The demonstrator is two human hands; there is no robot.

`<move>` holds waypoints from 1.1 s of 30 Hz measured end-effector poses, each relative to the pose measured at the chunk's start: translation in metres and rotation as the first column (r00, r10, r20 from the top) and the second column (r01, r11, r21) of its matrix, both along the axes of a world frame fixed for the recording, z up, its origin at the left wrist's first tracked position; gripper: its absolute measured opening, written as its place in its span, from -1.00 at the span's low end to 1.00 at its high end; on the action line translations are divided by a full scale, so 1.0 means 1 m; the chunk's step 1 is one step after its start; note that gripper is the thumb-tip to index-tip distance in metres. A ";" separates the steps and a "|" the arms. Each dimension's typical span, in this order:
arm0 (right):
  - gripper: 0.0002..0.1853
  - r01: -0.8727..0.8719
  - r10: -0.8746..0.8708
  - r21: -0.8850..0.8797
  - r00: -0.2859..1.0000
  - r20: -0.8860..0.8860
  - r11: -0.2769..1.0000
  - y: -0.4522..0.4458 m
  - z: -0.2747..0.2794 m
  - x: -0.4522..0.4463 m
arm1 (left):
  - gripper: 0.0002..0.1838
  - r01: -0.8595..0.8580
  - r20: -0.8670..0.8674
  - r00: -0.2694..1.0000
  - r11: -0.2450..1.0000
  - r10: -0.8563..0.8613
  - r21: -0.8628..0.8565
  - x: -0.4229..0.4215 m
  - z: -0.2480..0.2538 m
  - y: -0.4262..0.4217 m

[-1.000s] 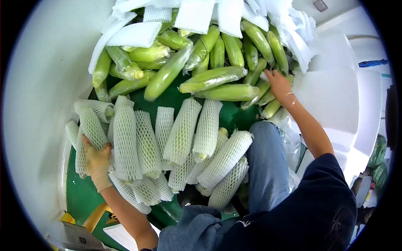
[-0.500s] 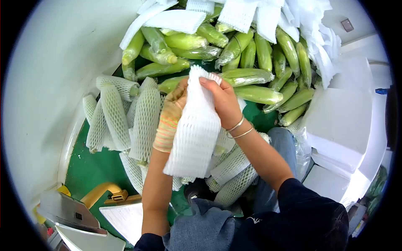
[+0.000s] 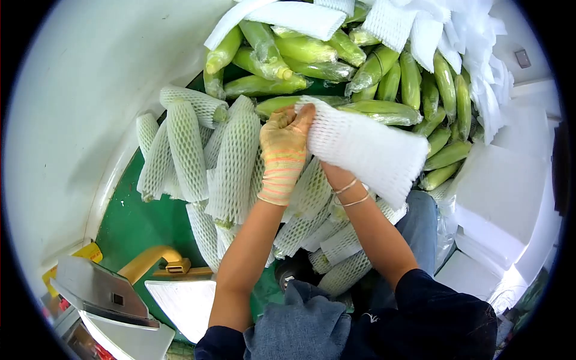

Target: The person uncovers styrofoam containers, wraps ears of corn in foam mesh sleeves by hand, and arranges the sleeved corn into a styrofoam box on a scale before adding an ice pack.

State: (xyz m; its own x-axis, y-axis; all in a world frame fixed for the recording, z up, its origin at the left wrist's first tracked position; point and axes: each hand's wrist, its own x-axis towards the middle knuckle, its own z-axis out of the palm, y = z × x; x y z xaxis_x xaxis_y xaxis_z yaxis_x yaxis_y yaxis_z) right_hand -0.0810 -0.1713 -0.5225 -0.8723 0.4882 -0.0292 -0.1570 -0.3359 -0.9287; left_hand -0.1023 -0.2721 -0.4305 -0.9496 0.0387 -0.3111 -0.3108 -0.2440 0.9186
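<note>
My left hand [image 3: 283,139], in a pale glove with orange stripes, pinches one end of a white foam net sleeve [image 3: 369,150]. The flattened sleeve slants down to the right from that grip. Behind it is my right hand [image 3: 333,173]; only the part by the wrist shows, and its fingers are hidden. Corn cobs in green husks, wrapped in clear film, lie just beyond my hands, the nearest being a corn cob [image 3: 384,111]. Below and left of the hands, several cobs wear foam nets, such as a netted cob [image 3: 234,162].
More foam sleeves [image 3: 300,18] are heaped over the cobs at the back. White foam boxes [image 3: 492,186] stand on the right. A curved white wall [image 3: 90,108] bounds the left. A yellow handle [image 3: 144,261] and a white panel [image 3: 186,306] are at lower left.
The foam sleeve has swung from hanging downward to slanting right. My right hand has gone from gripping its top edge in plain sight to behind it. The view has shifted slightly.
</note>
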 end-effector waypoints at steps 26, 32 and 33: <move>-0.57 -0.056 -0.110 0.292 0.844 0.524 0.955 -0.033 0.042 -0.006 | -0.54 0.112 0.047 0.567 0.021 -0.822 -0.993 -0.068 -0.057 -0.041; -0.60 -0.406 0.271 0.207 0.836 0.476 0.890 0.017 0.154 0.027 | -0.58 0.391 0.016 0.919 0.906 -0.394 -0.162 0.019 0.019 -0.050; -0.64 -0.440 0.284 0.237 0.824 0.491 0.866 0.017 0.159 0.015 | -0.60 0.306 0.076 0.950 0.951 -0.303 -0.034 0.019 0.024 -0.047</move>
